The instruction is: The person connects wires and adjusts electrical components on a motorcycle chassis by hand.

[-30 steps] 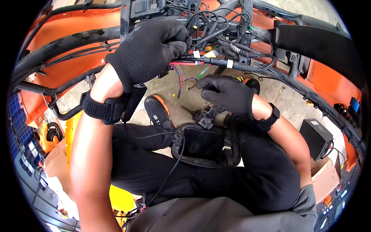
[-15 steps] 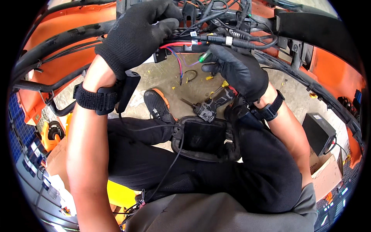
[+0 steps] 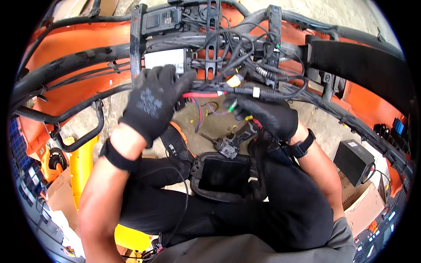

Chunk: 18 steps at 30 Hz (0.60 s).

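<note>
Both my hands wear black gloves. My left hand (image 3: 153,98) lies over the lower edge of a box with a white label (image 3: 164,60), its fingers apart and its fingertips partly hidden. Just right of it, a thick red cable (image 3: 199,94) runs along the black cable bundle (image 3: 272,93). My right hand (image 3: 272,116), below that bundle, pinches a small green connector (image 3: 233,106) between thumb and fingers. A thin purple wire (image 3: 218,113) leads left from the connector. Red and blue wires (image 3: 200,116) dangle beside it.
Black frame tubes (image 3: 94,57) and orange panels (image 3: 109,37) span the far side. A cordless drill (image 3: 237,138) lies on the floor beyond a black rectangular frame (image 3: 226,199). At right stand a black box (image 3: 354,161) and a cardboard box (image 3: 364,206).
The view has shifted, showing more of the frame's far side. My left hand has left the cable bundle, moving left and opening out. My right hand keeps the green connector.
</note>
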Each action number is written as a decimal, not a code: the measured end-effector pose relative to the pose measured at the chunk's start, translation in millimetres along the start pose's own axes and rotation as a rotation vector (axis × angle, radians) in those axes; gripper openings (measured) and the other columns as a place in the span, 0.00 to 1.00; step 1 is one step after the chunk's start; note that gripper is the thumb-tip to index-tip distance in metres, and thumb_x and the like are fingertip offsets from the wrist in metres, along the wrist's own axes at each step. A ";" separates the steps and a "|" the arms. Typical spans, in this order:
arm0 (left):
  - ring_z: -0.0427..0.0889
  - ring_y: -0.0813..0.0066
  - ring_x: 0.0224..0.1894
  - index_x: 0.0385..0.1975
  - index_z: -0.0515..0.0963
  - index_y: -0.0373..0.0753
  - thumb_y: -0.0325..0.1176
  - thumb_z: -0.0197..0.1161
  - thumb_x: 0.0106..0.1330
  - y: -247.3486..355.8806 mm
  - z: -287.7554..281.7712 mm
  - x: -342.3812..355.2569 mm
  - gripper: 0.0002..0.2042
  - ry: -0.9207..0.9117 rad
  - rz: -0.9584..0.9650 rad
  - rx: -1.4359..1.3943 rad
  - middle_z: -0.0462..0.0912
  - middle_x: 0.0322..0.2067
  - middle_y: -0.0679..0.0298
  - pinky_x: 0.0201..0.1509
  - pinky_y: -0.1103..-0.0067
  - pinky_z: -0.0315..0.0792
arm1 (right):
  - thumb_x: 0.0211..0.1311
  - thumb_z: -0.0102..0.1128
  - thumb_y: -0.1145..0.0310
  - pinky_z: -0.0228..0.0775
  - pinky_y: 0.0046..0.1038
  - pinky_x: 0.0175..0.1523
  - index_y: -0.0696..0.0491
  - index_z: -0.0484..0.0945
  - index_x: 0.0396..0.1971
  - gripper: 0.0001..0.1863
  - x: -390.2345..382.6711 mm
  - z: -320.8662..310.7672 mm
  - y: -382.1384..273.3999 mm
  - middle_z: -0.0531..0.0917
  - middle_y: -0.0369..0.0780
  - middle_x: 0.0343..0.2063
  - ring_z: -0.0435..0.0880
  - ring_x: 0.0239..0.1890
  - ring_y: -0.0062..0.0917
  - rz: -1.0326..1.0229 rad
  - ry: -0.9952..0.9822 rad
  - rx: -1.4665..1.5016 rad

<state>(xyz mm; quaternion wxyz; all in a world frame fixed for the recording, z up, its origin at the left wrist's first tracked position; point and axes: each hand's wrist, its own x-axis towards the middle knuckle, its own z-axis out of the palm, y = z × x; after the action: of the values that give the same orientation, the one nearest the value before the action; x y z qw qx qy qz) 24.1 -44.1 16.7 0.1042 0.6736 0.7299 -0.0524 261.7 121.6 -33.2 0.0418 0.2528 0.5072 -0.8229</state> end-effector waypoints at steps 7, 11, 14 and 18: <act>0.75 0.53 0.46 0.63 0.74 0.43 0.29 0.65 0.56 69.0 -62.0 -25.1 0.29 -0.146 -0.115 -0.063 0.74 0.43 0.54 0.50 0.60 0.73 | 0.72 0.62 0.69 0.75 0.24 0.47 0.58 0.81 0.51 0.13 -14.8 -20.4 18.3 0.86 0.35 0.40 0.81 0.41 0.17 0.106 -0.082 -0.120; 0.75 0.55 0.42 0.63 0.74 0.46 0.31 0.63 0.62 95.0 -63.5 -33.4 0.25 -0.069 -0.115 0.065 0.73 0.43 0.53 0.44 0.64 0.76 | 0.69 0.64 0.71 0.75 0.29 0.55 0.58 0.80 0.55 0.16 -20.7 -30.5 29.7 0.86 0.38 0.47 0.82 0.48 0.22 0.072 -0.121 -0.228; 0.76 0.52 0.42 0.60 0.74 0.43 0.35 0.62 0.65 96.9 -59.0 -23.7 0.22 -0.060 -0.098 -0.009 0.74 0.43 0.49 0.45 0.60 0.78 | 0.65 0.69 0.70 0.73 0.32 0.65 0.59 0.75 0.63 0.27 -15.8 -28.6 27.6 0.84 0.42 0.56 0.82 0.58 0.28 0.177 -0.126 -0.054; 0.78 0.49 0.43 0.57 0.74 0.33 0.38 0.58 0.66 99.5 -58.9 -21.6 0.22 0.022 -0.078 -0.014 0.77 0.40 0.47 0.51 0.53 0.78 | 0.64 0.68 0.73 0.73 0.33 0.66 0.59 0.73 0.65 0.29 -5.0 -14.9 13.3 0.82 0.43 0.57 0.82 0.59 0.28 0.210 -0.133 -0.086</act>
<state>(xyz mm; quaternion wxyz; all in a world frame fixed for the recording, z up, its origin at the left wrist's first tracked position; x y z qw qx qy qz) 119.7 -43.7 85.1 0.0990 0.6442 0.7571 -0.0439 275.9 126.9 -47.0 0.1719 0.2474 0.5090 -0.8063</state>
